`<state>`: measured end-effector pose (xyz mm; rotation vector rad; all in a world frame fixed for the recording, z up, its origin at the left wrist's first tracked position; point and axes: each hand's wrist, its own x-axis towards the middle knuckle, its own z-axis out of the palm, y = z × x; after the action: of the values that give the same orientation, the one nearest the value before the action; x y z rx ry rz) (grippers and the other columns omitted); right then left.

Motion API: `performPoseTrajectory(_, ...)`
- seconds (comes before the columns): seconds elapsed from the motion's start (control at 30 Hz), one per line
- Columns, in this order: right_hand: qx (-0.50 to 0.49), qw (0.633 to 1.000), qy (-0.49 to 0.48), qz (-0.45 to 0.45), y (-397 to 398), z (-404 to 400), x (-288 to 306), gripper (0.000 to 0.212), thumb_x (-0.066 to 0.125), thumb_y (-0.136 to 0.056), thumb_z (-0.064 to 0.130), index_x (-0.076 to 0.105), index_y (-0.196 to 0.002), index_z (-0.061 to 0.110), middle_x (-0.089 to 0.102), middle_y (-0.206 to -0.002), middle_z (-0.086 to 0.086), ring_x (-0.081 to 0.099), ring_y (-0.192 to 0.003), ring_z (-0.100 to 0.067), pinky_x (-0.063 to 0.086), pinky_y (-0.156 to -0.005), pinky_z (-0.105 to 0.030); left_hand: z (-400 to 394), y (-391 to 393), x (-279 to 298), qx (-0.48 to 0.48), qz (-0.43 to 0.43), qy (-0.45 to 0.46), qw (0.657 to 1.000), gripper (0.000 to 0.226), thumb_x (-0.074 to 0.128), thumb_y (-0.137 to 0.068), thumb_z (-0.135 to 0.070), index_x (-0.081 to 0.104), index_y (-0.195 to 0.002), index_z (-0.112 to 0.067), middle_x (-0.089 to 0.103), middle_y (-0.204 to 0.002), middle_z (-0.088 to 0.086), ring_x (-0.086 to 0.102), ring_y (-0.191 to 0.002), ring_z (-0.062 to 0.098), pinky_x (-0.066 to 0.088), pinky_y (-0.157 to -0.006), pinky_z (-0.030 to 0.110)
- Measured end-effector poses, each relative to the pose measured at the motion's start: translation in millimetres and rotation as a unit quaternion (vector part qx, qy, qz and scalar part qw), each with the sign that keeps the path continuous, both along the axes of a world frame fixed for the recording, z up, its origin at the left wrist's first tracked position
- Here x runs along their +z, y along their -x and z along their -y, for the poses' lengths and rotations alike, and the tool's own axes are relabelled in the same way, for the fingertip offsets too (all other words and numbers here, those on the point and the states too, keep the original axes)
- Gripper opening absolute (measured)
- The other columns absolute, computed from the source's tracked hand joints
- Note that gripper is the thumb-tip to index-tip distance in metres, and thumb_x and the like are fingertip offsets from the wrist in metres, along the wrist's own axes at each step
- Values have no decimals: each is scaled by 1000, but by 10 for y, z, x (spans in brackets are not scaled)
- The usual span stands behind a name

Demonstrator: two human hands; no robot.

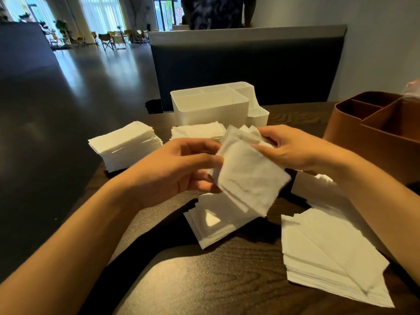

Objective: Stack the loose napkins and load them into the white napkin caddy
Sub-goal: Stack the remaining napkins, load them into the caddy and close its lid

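Holding a loose napkin bundle point(247, 176) pinched in both hands, left hand point(181, 169) and right hand point(293, 146), above the table point(227, 269); white caddy point(209, 108) sits straight ahead, just beyond my fingers.

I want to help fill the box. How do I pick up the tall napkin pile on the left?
Probably squeeze the tall napkin pile by two opposite side edges, coming down from above. It lies flat and free on the table, so a two-sided grip keeps the sheets together.
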<state>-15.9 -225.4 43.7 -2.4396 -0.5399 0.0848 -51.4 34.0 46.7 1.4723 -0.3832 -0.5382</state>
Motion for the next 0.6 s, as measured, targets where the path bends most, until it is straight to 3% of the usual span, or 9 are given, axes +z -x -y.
performPoseTrajectory(0.13,25,997,-61,-37,-4,-24,-26,41,56,-83,61,64,-118,41,70,-105,21,66,-100,-2,53,-91,-30,98,16,-79,87,92,-161,979,18,74,-88,-23,73,-101,-11,78,-96,10,73,-76,19,62,-68,26)
performPoseTrajectory(0.23,37,995,-75,-57,5,-48,-60,46,55,-87,58,64,-125,34,72,-113,17,68,-107,-7,54,-99,-37,130,26,-102,128,90,-168,973,16,72,-92,-23,71,-101,-9,79,-89,8,75,-72,17,61,-64,23)
performPoseTrajectory(0.33,38,994,-77,-68,22,-110,-78,50,48,-85,64,63,-123,35,70,-114,19,66,-109,-4,52,-101,-34,159,28,-145,164,81,-155,971,15,69,-95,-23,67,-99,-9,79,-85,9,75,-69,19,63,-64,27)
performPoseTrajectory(0.47,51,998,41,-20,48,-186,-114,41,58,-77,70,51,-111,49,60,-103,33,56,-95,17,45,-77,-11,200,19,-198,184,68,-142,970,18,68,-97,-23,64,-101,-6,78,-81,11,76,-71,25,66,-67,36)
performPoseTrajectory(0.53,54,997,53,17,73,-193,-117,44,68,-80,62,52,-119,47,60,-107,33,55,-99,15,44,-78,-11,185,2,-207,188,99,-174,962,22,70,-96,-28,64,-102,-8,78,-80,9,77,-70,24,66,-67,36)
performPoseTrajectory(0.6,63,994,56,73,85,-156,-92,40,70,-88,50,58,-124,37,65,-112,23,60,-99,4,47,-82,-19,126,-29,-194,193,199,-255,926,31,74,-89,-44,61,-100,-18,76,-84,2,75,-75,19,65,-70,35)
